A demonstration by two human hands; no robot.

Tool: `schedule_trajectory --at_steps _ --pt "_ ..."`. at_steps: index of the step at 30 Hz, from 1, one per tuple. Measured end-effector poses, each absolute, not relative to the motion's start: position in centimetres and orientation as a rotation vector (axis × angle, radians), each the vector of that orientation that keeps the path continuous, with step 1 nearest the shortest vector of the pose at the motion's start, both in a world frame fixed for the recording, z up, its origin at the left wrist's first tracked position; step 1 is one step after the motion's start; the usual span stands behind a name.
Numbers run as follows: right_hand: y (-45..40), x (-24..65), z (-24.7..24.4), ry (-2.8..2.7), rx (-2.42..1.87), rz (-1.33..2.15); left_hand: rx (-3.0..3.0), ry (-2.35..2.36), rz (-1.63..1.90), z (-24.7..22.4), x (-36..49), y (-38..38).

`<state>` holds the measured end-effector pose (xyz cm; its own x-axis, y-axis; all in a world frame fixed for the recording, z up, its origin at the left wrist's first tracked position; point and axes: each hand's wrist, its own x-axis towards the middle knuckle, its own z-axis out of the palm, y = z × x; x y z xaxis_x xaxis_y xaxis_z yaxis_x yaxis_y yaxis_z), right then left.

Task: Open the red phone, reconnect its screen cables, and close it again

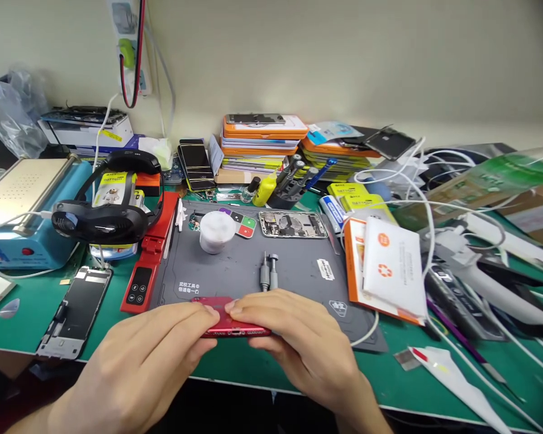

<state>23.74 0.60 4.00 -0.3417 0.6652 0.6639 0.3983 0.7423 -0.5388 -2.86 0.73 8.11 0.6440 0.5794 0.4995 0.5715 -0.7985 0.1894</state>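
A red phone [235,324] is held between both hands above the front edge of the grey mat [226,271]. Its port edge faces me. My left hand [149,349] grips the left end, thumb below and fingers on top. My right hand [298,337] grips the right end the same way, and the fingertips of both hands nearly meet on the upper face. Just beyond the phone lie two small screwdrivers [269,272]. An opened phone body [293,224] and a white round tub [217,231] rest farther back on the mat.
At left are a black headset [104,223], a red folding tool [142,283], a detached screen [78,310] and a blue heating plate device [40,241]. White and orange boxes [393,265], cables and a green bottle [493,181] crowd the right. A tool holder [287,196] stands behind the mat.
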Motion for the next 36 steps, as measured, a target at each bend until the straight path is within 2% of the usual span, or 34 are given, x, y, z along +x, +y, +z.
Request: schedule_trajectory --at_steps 17,24,30,36 --pt "0.4 23.0 3.3 -1.897 -0.778 0.381 2.822 0.943 0.928 8.3 -2.7 0.8" --pt "0.7 23.2 2.5 -1.865 -0.750 0.452 2.799 0.915 0.804 8.7 -3.0 1.6" --pt "0.8 21.5 1.1 -1.764 -1.000 0.673 2.573 1.057 1.004 8.3 -2.7 3.0" --pt "0.8 20.5 2.4 -1.632 -1.036 0.481 2.082 1.157 1.137 6.9 -2.6 3.7"
